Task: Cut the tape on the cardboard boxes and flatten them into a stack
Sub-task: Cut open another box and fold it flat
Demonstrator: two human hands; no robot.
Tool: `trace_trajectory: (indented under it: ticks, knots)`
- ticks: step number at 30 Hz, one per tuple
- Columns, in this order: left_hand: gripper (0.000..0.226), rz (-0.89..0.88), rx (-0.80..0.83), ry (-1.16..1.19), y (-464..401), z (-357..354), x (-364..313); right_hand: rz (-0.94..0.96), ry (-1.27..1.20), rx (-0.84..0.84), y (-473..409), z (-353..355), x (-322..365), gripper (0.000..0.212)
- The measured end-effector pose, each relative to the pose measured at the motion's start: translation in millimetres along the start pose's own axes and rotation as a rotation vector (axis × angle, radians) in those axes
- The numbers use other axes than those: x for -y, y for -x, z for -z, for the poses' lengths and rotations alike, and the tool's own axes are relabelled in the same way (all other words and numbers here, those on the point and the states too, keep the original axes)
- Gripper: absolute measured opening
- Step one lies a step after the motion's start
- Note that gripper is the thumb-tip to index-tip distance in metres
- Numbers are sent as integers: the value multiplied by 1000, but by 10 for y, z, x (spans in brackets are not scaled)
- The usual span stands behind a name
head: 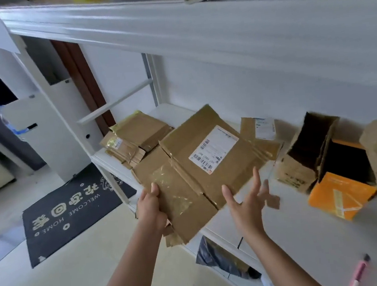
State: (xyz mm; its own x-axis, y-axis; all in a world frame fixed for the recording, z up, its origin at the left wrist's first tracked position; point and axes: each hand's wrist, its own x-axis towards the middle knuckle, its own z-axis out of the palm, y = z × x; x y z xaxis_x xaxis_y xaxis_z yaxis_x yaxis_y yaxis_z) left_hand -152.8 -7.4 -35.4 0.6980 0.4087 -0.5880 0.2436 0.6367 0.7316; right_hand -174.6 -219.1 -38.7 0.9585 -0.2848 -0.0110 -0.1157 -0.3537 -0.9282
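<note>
Brown flattened boxes point(199, 165) carry a white label point(213, 149) on the white shelf point(296, 224), an orange box point(342, 196) at 3 o'clock, a black doormat point(73, 210) with pale lettering at 9 o'clock.

Matt cardboard boxes point(199, 165), glossy tape point(171, 191)

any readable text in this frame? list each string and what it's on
"WELCOME HOME": dark doormat, seen upside down, under large decorative characters I can't read reliably.
Shipping label on the top flattened box: barcodes and digits, too blurred to quote.
Second label on the cardboard piece behind: unreadable.
Small sticker on the left flattened stack: unreadable.
Orange box: pale markings, not legible.
</note>
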Motion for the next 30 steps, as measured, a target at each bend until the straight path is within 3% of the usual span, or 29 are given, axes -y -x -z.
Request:
trace_trajectory:
  ticks: [2,4,7,11,13,16,18,22,25,30]
  knots:
    - [28,45,3,60,-140,62,-90,66,-88,71,16,-265,152,92]
    - [21,48,25,86,-302,85,-220,112,-58,108,-41,-558,290,86]
    - [15,41,28,129,-610,152,-487,75,29,124,-271,-1036,500,73]
    - [9,60,73,39,-1187,379,-1032,-7,61,143,-645,-1764,824,72]
    - [34,30,113,-18,-1454,471,-1353,-31,111,155,-799,-2172,1032,72]
    - [102,-104,78,-185,-1831,482,-1764,-60,127,188,-1072,-2733,1276,73]
    - [114,-183,99,-326,-2101,445,-1949,-90,121,189,-1278,-3042,1358,74]
    - [61,-269,51,-636,-2647,339,-2140,-117,192,194,-1686,-3461,1350,74]
    - [63,-263,9,-779,-3058,317,-2072,-83,303,218,-2009,-3698,1223,74]
    - [52,-264,49,-1032,-3375,244,-1998,-15,926,219,-2358,-3971,1072,57]
